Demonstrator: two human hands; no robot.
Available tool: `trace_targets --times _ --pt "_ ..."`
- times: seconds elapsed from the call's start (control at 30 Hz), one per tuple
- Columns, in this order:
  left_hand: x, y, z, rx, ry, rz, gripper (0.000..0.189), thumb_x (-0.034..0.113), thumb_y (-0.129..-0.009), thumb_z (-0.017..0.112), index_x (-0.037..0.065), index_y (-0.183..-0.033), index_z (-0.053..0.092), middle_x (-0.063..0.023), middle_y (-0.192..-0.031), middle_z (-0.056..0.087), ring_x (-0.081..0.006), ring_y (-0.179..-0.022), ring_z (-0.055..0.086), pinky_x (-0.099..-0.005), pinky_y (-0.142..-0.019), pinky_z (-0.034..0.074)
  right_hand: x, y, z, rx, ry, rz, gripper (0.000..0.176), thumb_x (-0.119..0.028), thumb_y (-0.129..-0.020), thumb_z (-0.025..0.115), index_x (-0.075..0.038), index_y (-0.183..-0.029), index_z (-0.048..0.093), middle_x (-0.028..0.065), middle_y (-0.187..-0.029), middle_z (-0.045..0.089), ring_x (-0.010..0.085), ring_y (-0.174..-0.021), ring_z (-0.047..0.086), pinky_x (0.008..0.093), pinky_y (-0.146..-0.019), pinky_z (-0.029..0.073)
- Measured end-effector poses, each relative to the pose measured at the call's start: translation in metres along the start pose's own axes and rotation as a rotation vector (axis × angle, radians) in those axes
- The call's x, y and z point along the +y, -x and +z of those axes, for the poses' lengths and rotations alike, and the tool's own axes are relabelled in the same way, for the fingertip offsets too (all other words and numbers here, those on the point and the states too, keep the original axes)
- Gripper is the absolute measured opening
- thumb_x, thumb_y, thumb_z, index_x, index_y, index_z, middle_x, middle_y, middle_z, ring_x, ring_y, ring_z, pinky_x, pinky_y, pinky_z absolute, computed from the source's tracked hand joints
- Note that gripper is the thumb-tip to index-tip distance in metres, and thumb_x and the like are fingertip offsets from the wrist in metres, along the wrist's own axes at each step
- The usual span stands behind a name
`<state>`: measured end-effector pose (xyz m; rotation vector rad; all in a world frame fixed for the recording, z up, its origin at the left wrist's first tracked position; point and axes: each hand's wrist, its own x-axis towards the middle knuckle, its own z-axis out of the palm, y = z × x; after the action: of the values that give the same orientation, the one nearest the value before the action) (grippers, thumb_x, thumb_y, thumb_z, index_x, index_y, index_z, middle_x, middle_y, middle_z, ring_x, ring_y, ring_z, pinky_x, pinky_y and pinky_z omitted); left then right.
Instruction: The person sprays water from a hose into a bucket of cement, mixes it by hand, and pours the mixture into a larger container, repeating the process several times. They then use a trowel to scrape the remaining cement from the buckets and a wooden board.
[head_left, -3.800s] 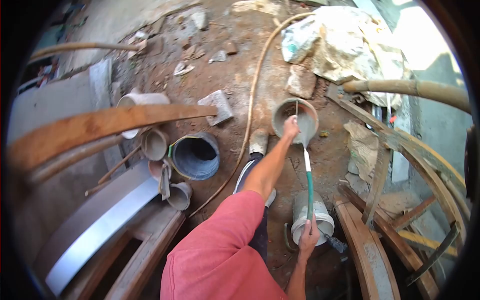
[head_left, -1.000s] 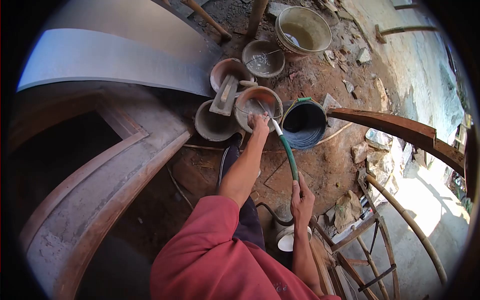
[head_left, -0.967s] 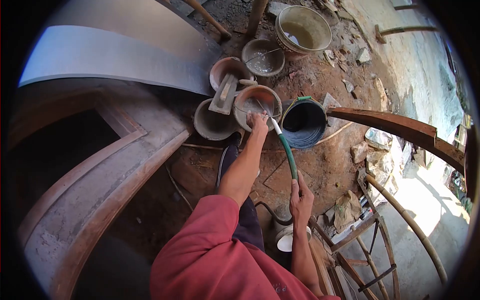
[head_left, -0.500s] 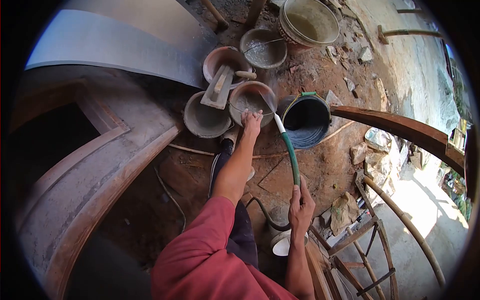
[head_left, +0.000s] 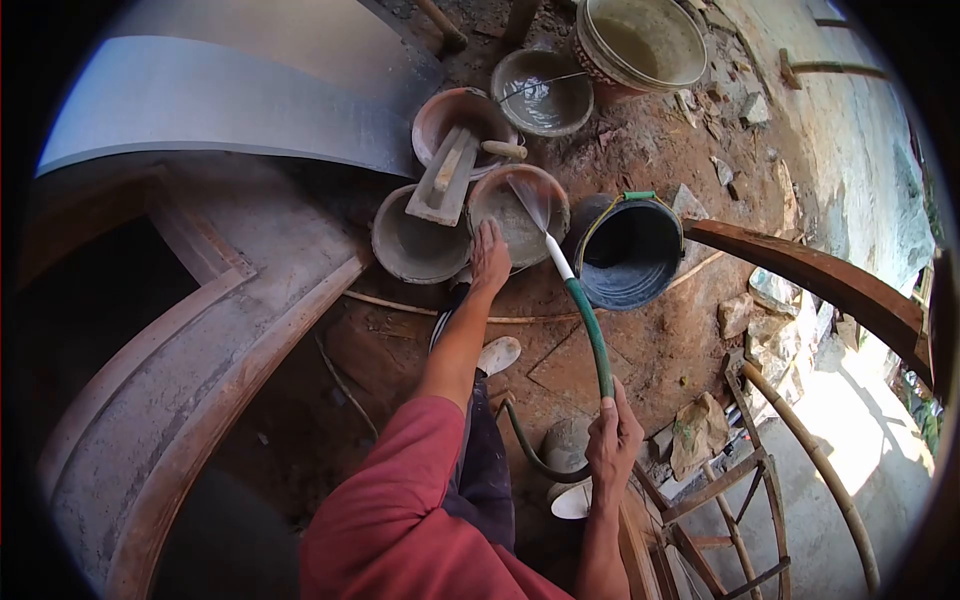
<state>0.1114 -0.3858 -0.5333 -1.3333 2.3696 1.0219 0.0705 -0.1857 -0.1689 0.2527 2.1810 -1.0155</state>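
Observation:
My right hand [head_left: 614,440] is wrapped round a green hose [head_left: 594,330] with a white nozzle [head_left: 559,257]. A fan of water sprays from it into a cement-stained bucket [head_left: 481,203]. My left hand [head_left: 489,260] lies at this bucket's near rim, fingers stretched inward over the wall. Close on its left stands a second grey-coated bucket [head_left: 398,247]. Behind that, a reddish bucket [head_left: 436,118] carries a wooden float [head_left: 440,190] and another tool with a rounded handle [head_left: 504,149]. A black bucket [head_left: 628,285] with a green grip stands right of the nozzle.
A basin of water [head_left: 541,90] and a large pail [head_left: 640,45] stand at the back. A curved-looking wooden beam [head_left: 800,262] juts in from the right. Concrete framing [head_left: 230,340] lies left. A wooden trestle [head_left: 735,490] and bamboo pole [head_left: 815,460] stand lower right.
My left hand's fingers have gone from curled at the bucket rim to stretched out along it. The nozzle still sprays into the same bucket. The view has shifted slightly.

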Motion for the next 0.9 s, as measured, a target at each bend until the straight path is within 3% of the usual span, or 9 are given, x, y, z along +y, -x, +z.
trace_targets --times 0.13,0.37,0.43,0.5,0.6,0.63,0.7,0.83,0.9 --pt "-0.012 -0.034 0.016 0.110 -0.055 0.157 0.071 0.010 -0.089 0.057 -0.011 -0.149 0.025 -0.0295 -0.156 0.024 -0.0434 -0.146 0.024 -0.0480 -0.121 0.018 -0.012 -0.010 0.011 -0.053 -0.017 -0.002 0.040 -0.019 -0.102 0.056 0.000 -0.137 0.057 -0.0058 -0.071 0.045 0.0033 -0.061 0.038 0.0217 -0.053 0.029" --pt "-0.010 -0.081 0.001 0.093 -0.133 0.111 0.073 0.008 -0.088 0.054 -0.011 -0.151 0.021 -0.0290 -0.160 0.016 -0.0429 -0.149 0.016 -0.0474 -0.123 0.014 -0.004 -0.024 0.018 -0.134 0.122 -0.065 0.041 -0.018 -0.102 0.055 -0.001 -0.139 0.055 -0.0069 -0.069 0.041 0.0026 -0.057 0.037 0.0207 -0.050 0.028" --pt "-0.014 -0.087 -0.008 -0.065 -0.220 0.141 0.071 0.010 -0.089 0.053 -0.010 -0.150 0.023 -0.0288 -0.161 0.012 -0.0425 -0.149 0.015 -0.0469 -0.123 0.013 -0.006 -0.023 0.016 -0.139 0.155 -0.054 0.041 -0.018 -0.102 0.055 -0.001 -0.140 0.055 -0.0067 -0.069 0.041 0.0028 -0.057 0.037 0.0208 -0.050 0.028" --pt "-0.022 -0.078 0.009 -0.006 -0.360 0.202 0.070 0.018 -0.091 0.057 -0.009 -0.149 0.030 -0.0291 -0.160 0.015 -0.0430 -0.149 0.016 -0.0506 -0.123 0.013 -0.012 -0.018 0.013 -0.066 0.228 -0.035 0.038 -0.016 -0.100 0.055 0.000 -0.134 0.059 -0.0015 -0.068 0.048 0.0057 -0.063 0.043 0.0234 -0.055 0.034" --pt "-0.019 -0.030 0.007 0.059 -0.104 0.462 0.063 0.034 -0.089 0.067 -0.004 -0.137 0.052 -0.0301 -0.155 0.027 -0.0452 -0.147 0.021 -0.0589 -0.119 0.014 -0.010 -0.006 0.009 0.007 0.212 0.040 0.039 -0.018 -0.100 0.056 -0.001 -0.136 0.058 -0.0013 -0.068 0.048 0.0067 -0.061 0.044 0.0242 -0.055 0.035" --pt "-0.019 -0.016 0.006 0.062 -0.104 0.466 0.063 0.034 -0.089 0.067 -0.004 -0.137 0.052 -0.0301 -0.155 0.027 -0.0452 -0.147 0.021 -0.0589 -0.119 0.014 -0.008 -0.003 0.007 0.010 0.209 0.036 0.039 -0.018 -0.100 0.056 -0.001 -0.136 0.058 -0.0013 -0.068 0.048 0.0067 -0.061 0.044 0.0242 -0.055 0.035" --pt "-0.020 0.007 0.008 -0.290 -0.214 0.667 0.049 0.032 -0.088 0.067 -0.002 -0.123 0.064 -0.0275 -0.151 0.035 -0.0437 -0.145 0.026 -0.0590 -0.119 0.016 0.001 0.003 0.003 0.079 0.255 0.014 0.039 -0.019 -0.101 0.056 -0.002 -0.136 0.058 -0.0018 -0.066 0.048 0.0065 -0.060 0.043 0.0243 -0.054 0.035" --pt "-0.028 0.026 0.038 -0.325 -0.409 0.724 0.038 0.027 -0.086 0.068 0.000 -0.114 0.068 -0.0245 -0.144 0.044 -0.0419 -0.142 0.032 -0.0582 -0.118 0.020 0.004 0.007 -0.003 0.113 0.270 -0.006 0.039 -0.019 -0.101 0.056 -0.002 -0.137 0.058 -0.0021 -0.065 0.048 0.0062 -0.059 0.043 0.0243 -0.053 0.035" --pt "-0.034 0.030 0.051 -0.164 -0.386 0.650 0.028 0.016 -0.081 0.068 0.001 -0.106 0.070 -0.0226 -0.144 0.046 -0.0406 -0.143 0.032 -0.0610 -0.117 0.022 0.001 0.008 -0.004 0.103 0.244 0.015 0.040 -0.019 -0.101 0.056 -0.002 -0.137 0.058 -0.0024 -0.065 0.047 0.0062 -0.059 0.043 0.0242 -0.052 0.034"
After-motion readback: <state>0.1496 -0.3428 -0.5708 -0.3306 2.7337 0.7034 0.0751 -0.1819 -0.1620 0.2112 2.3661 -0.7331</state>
